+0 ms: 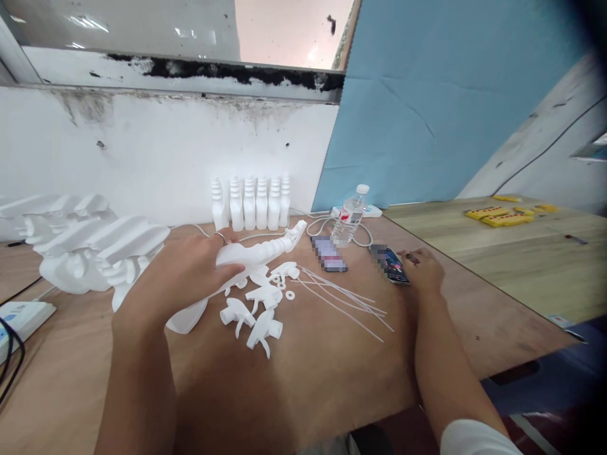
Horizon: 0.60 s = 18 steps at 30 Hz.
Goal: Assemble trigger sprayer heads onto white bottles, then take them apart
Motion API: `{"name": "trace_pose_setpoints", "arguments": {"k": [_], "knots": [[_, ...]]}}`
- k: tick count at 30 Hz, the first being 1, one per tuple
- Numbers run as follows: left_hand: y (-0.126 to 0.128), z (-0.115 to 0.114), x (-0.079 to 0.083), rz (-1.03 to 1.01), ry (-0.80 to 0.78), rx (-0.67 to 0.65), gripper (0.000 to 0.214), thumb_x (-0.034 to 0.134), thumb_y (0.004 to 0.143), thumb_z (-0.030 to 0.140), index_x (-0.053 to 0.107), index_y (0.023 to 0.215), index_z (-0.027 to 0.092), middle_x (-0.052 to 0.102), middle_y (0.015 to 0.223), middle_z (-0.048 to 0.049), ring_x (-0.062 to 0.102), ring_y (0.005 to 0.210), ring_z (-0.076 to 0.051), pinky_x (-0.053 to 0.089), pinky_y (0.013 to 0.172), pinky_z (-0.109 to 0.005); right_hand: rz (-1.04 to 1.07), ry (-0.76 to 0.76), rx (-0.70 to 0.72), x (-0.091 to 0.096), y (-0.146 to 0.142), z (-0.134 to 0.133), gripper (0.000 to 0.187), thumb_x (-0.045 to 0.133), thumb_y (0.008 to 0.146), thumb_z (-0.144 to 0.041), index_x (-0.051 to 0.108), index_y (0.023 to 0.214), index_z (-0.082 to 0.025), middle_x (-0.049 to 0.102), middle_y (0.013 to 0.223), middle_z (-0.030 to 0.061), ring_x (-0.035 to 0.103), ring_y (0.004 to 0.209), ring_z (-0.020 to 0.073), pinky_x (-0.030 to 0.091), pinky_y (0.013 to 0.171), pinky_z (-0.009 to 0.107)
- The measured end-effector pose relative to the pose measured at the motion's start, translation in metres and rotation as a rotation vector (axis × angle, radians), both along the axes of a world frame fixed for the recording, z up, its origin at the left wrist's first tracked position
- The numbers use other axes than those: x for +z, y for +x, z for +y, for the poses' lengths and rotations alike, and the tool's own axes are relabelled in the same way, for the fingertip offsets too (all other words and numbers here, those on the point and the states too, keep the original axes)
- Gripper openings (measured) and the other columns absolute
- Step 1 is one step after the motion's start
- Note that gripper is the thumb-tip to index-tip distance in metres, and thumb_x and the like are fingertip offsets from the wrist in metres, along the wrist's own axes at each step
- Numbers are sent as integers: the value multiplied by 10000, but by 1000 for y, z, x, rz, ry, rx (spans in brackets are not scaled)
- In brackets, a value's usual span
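My left hand [187, 278] is wrapped round a white plastic bottle [253, 253], which lies tilted with its narrow ribbed end pointing to the right. Under my left wrist shows another white plastic piece [188, 316], partly hidden. Several white trigger spray heads [264, 327] lie in front of my left hand, with small white rings [290, 295] beside them. Thin white tubes [344, 297] fan out to their right. My right hand [423, 270] rests with curled fingers at the right edge of a lit phone [396, 265]; what its fingers hold, if anything, I cannot make out.
White bottles [249, 205] stand in a row by the wall. More are heaped at left [104, 243]. A water bottle [349, 218] stands behind a second phone [329, 254] and cables. A power strip [26, 325] lies at left; yellow pieces [502, 217] lie on the right-hand table.
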<state>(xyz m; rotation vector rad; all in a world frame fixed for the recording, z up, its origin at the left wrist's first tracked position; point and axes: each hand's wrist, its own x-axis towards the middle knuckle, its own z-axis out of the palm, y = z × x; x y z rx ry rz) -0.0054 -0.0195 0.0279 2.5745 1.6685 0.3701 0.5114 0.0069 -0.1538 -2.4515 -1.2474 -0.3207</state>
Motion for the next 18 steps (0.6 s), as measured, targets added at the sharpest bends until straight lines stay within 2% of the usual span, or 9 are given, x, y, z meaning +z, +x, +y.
{"name": "trace_pose_setpoints", "arguments": {"k": [7,15,18], "knots": [[-3,0,0,36,10,-21,467,452,842,509,603,1209,264,700,861,-43,632,958,-293,446,803,-337,13,-15,13,-2,-2,-2,303,421,940,-364,639,910,-155,620,1082,168,542,888,231,314,704,310],[-3,-3,1,-6,-12,-19,428,467,835,495,621,1177,289,690,793,-40,636,920,-293,452,748,-332,45,-79,23,-6,3,-1,239,501,893,-393,604,925,-179,669,978,162,566,832,250,325,659,307],[-3,-2,0,-39,-9,-5,413,490,826,490,631,1160,293,699,816,-37,634,946,-292,449,783,-339,4,-61,34,-3,-2,-1,252,449,915,-364,617,904,-176,665,1031,160,583,885,254,350,689,307]]}}
